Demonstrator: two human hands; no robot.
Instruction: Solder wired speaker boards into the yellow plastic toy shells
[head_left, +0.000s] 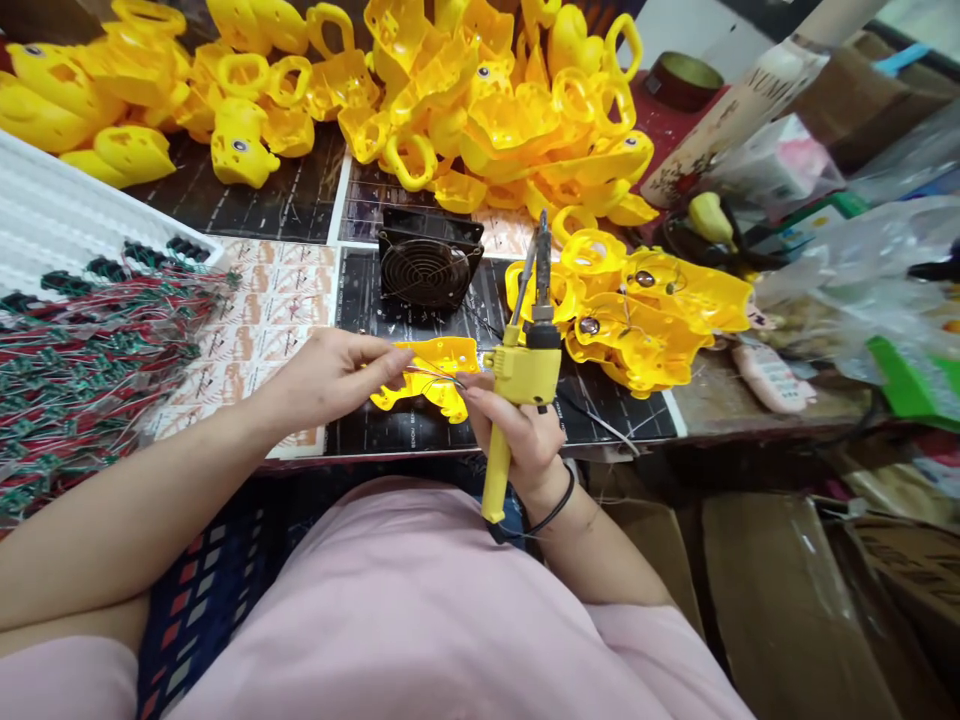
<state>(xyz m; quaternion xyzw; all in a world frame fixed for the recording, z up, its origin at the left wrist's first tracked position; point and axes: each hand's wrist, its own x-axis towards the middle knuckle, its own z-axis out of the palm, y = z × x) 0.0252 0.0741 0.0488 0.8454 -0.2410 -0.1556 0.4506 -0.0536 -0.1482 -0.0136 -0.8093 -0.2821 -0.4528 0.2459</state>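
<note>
My left hand (pixel 341 372) pinches one end of some thin coloured wires (pixel 429 374). My right hand (pixel 517 425) is closed around a yellow soldering gun (pixel 529 372), its dark tip pointing up and away from me. The right thumb and fingertips also meet the other end of the wires. Just behind and below the wires, a yellow plastic toy shell (pixel 446 355) lies with its hollow side up on the dark table sheet. Whether either hand touches this shell, I cannot tell.
A black fan (pixel 430 262) stands behind the shell. Many yellow toy parts (pixel 525 120) are heaped at the back, and wired shells (pixel 637 310) lie to the right. Wired circuit boards (pixel 105 370) fill a white tray (pixel 97 200) at left. Cardboard boxes (pixel 795 590) sit below right.
</note>
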